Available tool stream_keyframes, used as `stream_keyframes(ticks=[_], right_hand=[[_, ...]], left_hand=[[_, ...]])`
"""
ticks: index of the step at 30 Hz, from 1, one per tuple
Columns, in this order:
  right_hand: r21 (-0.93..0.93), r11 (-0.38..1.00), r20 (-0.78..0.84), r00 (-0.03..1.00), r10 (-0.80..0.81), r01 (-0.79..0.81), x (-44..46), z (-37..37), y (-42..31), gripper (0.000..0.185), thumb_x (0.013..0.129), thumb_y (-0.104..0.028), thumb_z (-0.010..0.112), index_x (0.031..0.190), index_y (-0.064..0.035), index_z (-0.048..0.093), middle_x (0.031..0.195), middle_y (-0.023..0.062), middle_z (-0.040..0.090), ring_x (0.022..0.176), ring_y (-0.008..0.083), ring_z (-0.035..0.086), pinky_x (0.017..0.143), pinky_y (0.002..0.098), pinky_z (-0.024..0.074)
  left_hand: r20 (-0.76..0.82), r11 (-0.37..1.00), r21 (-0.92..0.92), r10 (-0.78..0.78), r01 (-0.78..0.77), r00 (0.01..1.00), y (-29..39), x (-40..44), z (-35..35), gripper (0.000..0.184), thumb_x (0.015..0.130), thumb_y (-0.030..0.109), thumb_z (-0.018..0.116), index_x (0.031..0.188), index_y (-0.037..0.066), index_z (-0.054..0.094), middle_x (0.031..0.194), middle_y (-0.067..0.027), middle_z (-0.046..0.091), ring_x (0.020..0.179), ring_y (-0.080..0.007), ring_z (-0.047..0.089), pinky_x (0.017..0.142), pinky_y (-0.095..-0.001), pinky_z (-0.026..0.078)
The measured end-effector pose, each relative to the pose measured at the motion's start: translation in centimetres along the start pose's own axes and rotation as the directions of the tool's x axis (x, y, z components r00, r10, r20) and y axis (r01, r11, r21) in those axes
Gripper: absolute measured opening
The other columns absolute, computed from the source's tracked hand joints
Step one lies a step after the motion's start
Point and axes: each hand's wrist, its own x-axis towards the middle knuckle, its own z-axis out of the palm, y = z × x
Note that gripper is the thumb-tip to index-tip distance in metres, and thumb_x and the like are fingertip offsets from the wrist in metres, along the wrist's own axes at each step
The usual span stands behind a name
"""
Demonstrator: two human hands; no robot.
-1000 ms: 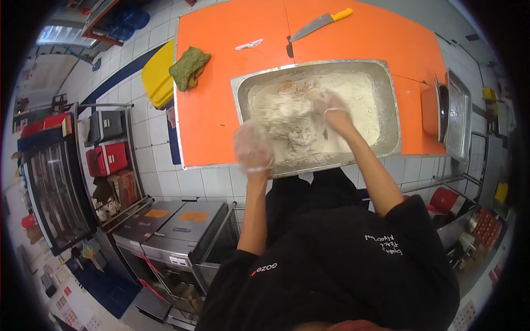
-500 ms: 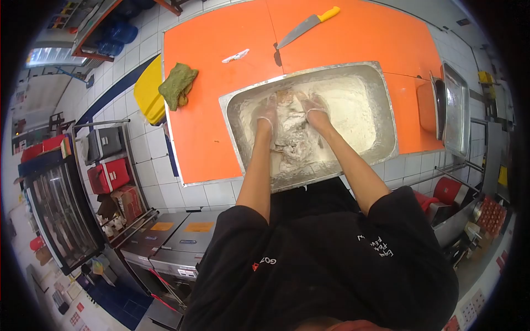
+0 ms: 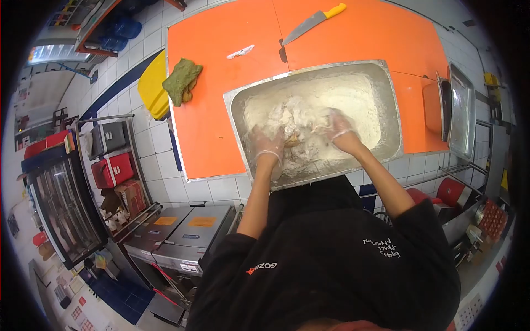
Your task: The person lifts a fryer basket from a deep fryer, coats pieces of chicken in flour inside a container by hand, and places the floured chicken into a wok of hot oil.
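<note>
Atop the orange tabletop sits a metal pan, holding pale flour. Flour-coated pieces lie clumped left of its middle. Left of them is the gloved left hand; at their right, the gloved right hand. Both are blurred, so whether their fingers spread or pinch, I cannot tell.

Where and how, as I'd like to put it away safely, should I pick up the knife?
I'd grip its yellow handle, from above on the right: the knife lies flat on the orange table, handle to the far right, pointed blade aimed nearer and left.
</note>
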Motion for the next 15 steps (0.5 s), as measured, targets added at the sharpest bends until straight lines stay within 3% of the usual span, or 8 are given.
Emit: stream_keyframes(ticks=[2, 5, 6, 8, 9, 11, 14, 15], right_hand=[[-0.416, 0.745, -0.089, 0.839, 0.537, -0.521, -0.9, -1.8, -1.4, 0.068, 0.101, -0.050, 0.046, 0.141, 0.0053, 0.049, 0.139, 0.0295, 0.054, 0.132, 0.0391, 0.050, 0.109, 0.0435, 0.0409], [-0.340, 0.666, 0.111, 0.675, 0.730, -0.664, -1.7, 0.5, 6.1, 0.079, 0.101, -0.058, 0.043, 0.152, 0.0022, 0.035, 0.149, 0.0259, 0.046, 0.141, 0.0321, 0.043, 0.112, 0.0408, 0.0381], [-0.341, 0.668, 0.109, 0.678, 0.727, -0.661, -1.1, 0.5, 6.0, 0.079, 0.101, -0.058, 0.043, 0.152, 0.0022, 0.035, 0.149, 0.0259, 0.046, 0.141, 0.0321, 0.043, 0.112, 0.0408, 0.0381], [0.367, 0.768, 0.304, 0.848, 0.433, -0.524, -0.3, 1.6, 4.9, 0.085, 0.100, -0.063, 0.039, 0.157, -0.0004, 0.027, 0.159, 0.0206, 0.033, 0.146, 0.0293, 0.036, 0.118, 0.0379, 0.0312], [0.369, 0.768, 0.300, 0.849, 0.434, -0.523, 0.2, 2.0, 3.9, 0.085, 0.100, -0.063, 0.039, 0.157, -0.0004, 0.027, 0.159, 0.0206, 0.033, 0.146, 0.0293, 0.036, 0.118, 0.0379, 0.0312], [0.630, 0.249, 0.600, 0.664, 0.445, -0.736, 1.4, 2.5, 1.5, 0.085, 0.100, -0.060, 0.045, 0.158, -0.0025, 0.023, 0.163, 0.0160, 0.025, 0.145, 0.0277, 0.037, 0.119, 0.0353, 0.0294], [0.554, 0.412, 0.514, 0.686, 0.515, -0.724, 1.9, 3.6, -0.4, 0.083, 0.100, -0.056, 0.048, 0.157, -0.0008, 0.023, 0.157, 0.0175, 0.036, 0.139, 0.0259, 0.043, 0.114, 0.0343, 0.0371], [0.587, 0.432, 0.512, 0.727, 0.457, -0.685, 2.2, 5.1, 2.4, 0.082, 0.097, -0.049, 0.059, 0.155, 0.0003, 0.029, 0.148, 0.0181, 0.047, 0.132, 0.0242, 0.050, 0.109, 0.0347, 0.0414]], left_hand=[[-0.130, 0.998, -0.044, -0.053, 0.047, 0.990, -2.2, 0.5, 2.0, 0.080, 0.091, 0.043, 0.062, 0.155, 0.005, 0.032, 0.151, -0.0385, 0.034, 0.131, -0.0471, 0.050, 0.112, -0.0445, 0.039], [0.344, 0.962, 0.130, 0.184, -0.241, 0.921, -5.4, 3.2, 6.0, 0.074, 0.089, 0.028, 0.065, 0.155, 0.018, 0.035, 0.150, -0.0422, 0.030, 0.134, -0.0521, 0.045, 0.115, -0.0450, 0.036], [0.361, 0.987, -0.156, 0.102, -0.048, 0.927, -5.9, 4.1, 8.0, 0.073, 0.089, 0.018, 0.063, 0.156, 0.023, 0.035, 0.150, -0.0437, 0.028, 0.135, -0.0533, 0.043, 0.115, -0.0449, 0.035], [0.408, 0.896, -0.416, 0.032, 0.155, 0.912, -8.1, 5.5, 12.0, 0.075, 0.088, 0.008, 0.061, 0.156, 0.027, 0.035, 0.150, -0.0451, 0.026, 0.136, -0.0545, 0.041, 0.116, -0.0447, 0.034], [0.454, 0.880, -0.473, 0.203, 0.042, 0.868, -9.4, 6.5, 13.7, 0.077, 0.091, 0.039, 0.051, 0.159, 0.018, 0.021, 0.155, -0.0363, 0.026, 0.138, -0.0457, 0.042, 0.113, -0.0435, 0.036], [0.474, 0.842, -0.536, 0.369, -0.071, 0.799, -8.6, 6.8, 13.1, 0.096, 0.094, 0.069, 0.041, 0.162, 0.010, 0.007, 0.160, -0.0274, 0.026, 0.139, -0.0369, 0.042, 0.110, -0.0423, 0.038], [0.635, 0.793, -0.568, 0.251, 0.222, 0.730, -5.3, 4.6, 11.0, 0.101, 0.095, 0.056, 0.055, 0.161, 0.009, -0.005, 0.155, -0.0254, 0.036, 0.135, -0.0333, 0.047, 0.106, -0.0427, 0.042], [0.478, 0.798, -0.573, 0.141, 0.186, 0.867, -5.3, 4.4, 12.4, 0.104, 0.093, 0.046, 0.063, 0.161, 0.009, -0.006, 0.152, -0.0227, 0.042, 0.132, -0.0305, 0.049, 0.104, -0.0420, 0.045]])
